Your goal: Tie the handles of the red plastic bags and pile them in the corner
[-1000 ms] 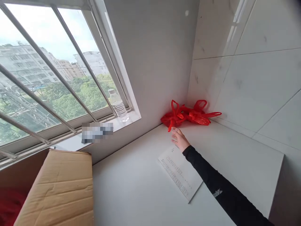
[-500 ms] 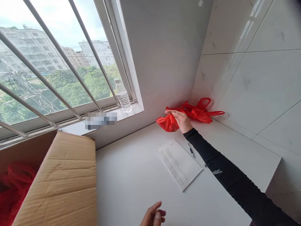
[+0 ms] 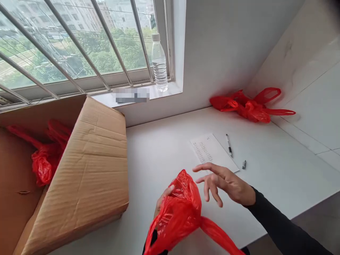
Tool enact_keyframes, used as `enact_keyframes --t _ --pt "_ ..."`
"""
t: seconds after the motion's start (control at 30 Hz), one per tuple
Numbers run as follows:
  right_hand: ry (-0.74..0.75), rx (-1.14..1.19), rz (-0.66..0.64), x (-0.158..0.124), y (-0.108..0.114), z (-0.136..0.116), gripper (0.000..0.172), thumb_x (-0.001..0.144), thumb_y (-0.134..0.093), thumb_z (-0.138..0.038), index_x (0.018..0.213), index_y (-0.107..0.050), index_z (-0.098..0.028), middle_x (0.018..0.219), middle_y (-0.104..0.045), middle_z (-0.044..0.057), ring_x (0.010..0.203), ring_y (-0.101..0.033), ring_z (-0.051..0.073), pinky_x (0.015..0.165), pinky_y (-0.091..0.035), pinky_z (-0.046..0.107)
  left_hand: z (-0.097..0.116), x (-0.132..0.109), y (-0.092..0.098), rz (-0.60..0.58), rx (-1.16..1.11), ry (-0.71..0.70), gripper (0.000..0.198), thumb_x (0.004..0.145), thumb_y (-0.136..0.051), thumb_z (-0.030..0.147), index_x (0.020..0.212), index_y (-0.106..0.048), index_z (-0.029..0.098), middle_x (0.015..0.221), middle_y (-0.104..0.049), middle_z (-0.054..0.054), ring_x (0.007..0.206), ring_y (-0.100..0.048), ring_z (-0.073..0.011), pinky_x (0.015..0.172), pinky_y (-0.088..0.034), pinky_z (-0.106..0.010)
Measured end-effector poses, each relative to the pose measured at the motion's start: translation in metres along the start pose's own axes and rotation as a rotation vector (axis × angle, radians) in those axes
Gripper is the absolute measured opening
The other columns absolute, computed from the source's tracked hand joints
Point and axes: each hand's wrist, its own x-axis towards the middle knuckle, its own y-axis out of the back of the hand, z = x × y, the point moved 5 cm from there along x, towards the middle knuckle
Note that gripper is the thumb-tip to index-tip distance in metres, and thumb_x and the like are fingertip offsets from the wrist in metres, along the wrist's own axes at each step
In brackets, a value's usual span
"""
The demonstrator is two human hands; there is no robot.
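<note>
Counter (image 3: 159, 159) bears paper (image 3: 209, 150), pen (image 3: 229, 145) — red bags (image 3: 249, 106), carton (image 3: 92, 166).

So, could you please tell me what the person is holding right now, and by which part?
The left hand grips a crumpled red plastic bag by its bunched side. The right hand hovers open beside it, holding nothing.

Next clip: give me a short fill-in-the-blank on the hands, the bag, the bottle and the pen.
1. The left hand grips a ___ plastic bag.
2. The right hand, fingers spread, holds ___.
3. The water bottle stands ___ on the windowsill.
4. The pen lies on the counter to the ___ of the printed sheet.
Missing words: red; nothing; upright; right.
</note>
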Motion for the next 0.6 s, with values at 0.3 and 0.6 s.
enact_keyframes --t 0.3,0.6 --pt "-0.147 -0.064 0.194 0.016 -0.009 0.065 0.045 0.090 -0.067 -0.048 0.127 -0.059 -0.024 0.120 -0.066 0.008 0.108 -0.063 0.024 0.096 -0.049 0.041 0.008 -0.005 -0.025 -0.093 -0.059 -0.034 0.051 0.078 -0.077 0.028 0.126 -0.061 0.021 0.117 -0.072 -0.011 0.107 -0.068 -0.0313 0.095 -0.052 -0.041" --pt "-0.172 0.240 0.325 0.018 -0.013 0.068 0.031 0.092 -0.065 -0.047 0.107 -0.063 -0.020 0.094 -0.069 0.004 0.080 -0.065 0.018 0.078 -0.052 0.034 -0.010 -0.010 -0.017 -0.152 0.125 0.039 0.042 0.089 -0.069 0.042 0.123 -0.065 0.018 0.115 -0.072 -0.012 0.099 -0.068 -0.0263 0.091 -0.050 -0.037"
